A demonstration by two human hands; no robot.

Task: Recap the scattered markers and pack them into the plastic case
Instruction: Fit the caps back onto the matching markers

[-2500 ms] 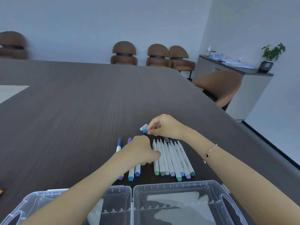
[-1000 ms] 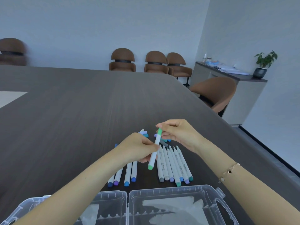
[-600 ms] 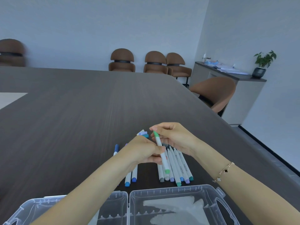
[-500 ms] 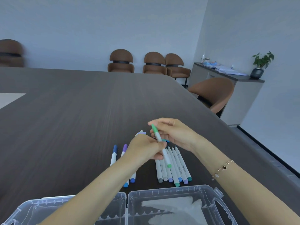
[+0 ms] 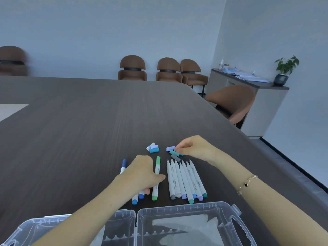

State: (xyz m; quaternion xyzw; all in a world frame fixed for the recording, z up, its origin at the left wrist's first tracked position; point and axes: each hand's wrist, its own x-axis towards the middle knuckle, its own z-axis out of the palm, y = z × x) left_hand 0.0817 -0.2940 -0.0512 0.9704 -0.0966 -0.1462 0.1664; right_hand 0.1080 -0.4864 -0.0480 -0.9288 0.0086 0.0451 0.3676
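In the head view, the only one given, the markers are laid on the dark desk [image 5: 74, 132] in the lower middle of the frame, just above the open plastic case [image 5: 188, 226] that fills the bottom edge and holds no markers. A row of uncapped markers [image 5: 186, 181] lies side by side right of centre, bare tips toward the far side. A green marker [image 5: 156, 178] with caps on both ends lies just left of that row, and a few blue-ended markers [image 5: 137, 198] are partly hidden under the left hand [image 5: 142, 174]. That hand is curled over them, its thumb touching the green marker's barrel; whether anything is truly gripped cannot be told, since the fingers are hidden beneath the palm. The right hand [image 5: 193, 148] is reached toward the loose caps [image 5: 174, 153] above the row, fingertips drawn together in a narrow pinch at a cap, most likely the teal or blue one.

The markers are judged light, stiff and smooth, apt to roll if nudged, so each is best taken at mid-barrel, clear of the inky tip. The caps are small and easily flicked away; a fingertip pinch across the sides is called for, with the open end turned toward the tip before being pressed home.
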